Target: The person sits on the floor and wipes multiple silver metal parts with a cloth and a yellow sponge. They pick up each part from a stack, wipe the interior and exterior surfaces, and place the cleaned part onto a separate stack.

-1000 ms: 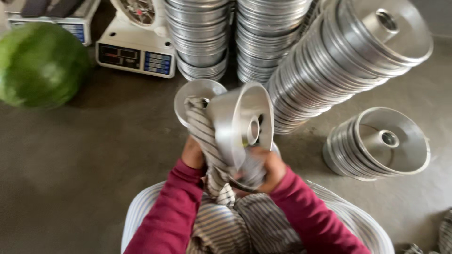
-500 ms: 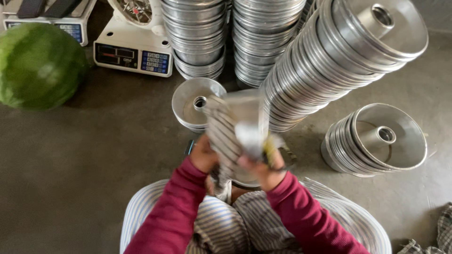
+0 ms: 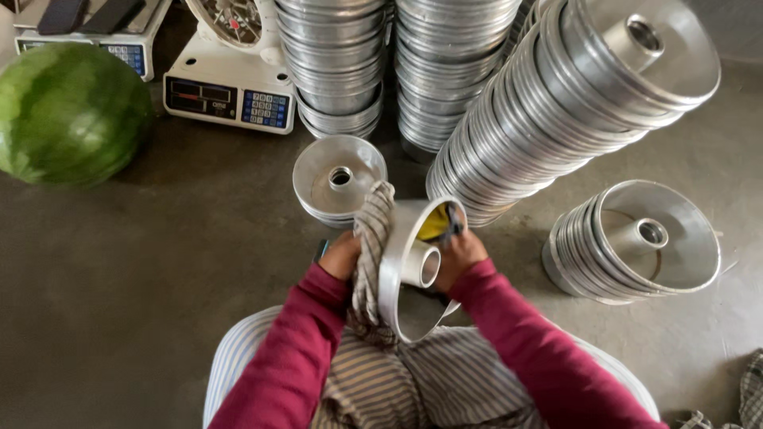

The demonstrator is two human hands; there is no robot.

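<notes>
You have tipped the round aluminium tube pan on edge over your lap. Your left hand grips it through the striped grey cloth; your right hand, fingers pressed together, now pushes a yellow pad inside, wiping its inner wall.

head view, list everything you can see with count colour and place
held ring pan: one, silver, on edge between both hands
striped cloth: one, grey and white, draped against the pan's left side
yellow pad: one, inside the pan's upper rim
small pan stack: one, silver, on the floor beyond the hands
leaning pan stack: one long stack, silver, upper right
short pan stack: one, silver, floor at right
upright pan stacks: two, silver, top centre
watermelon: one, green, upper left
scales: two, white, top left
left hand: grip on cloth and pan
right hand: holds the pad in the pan
</notes>
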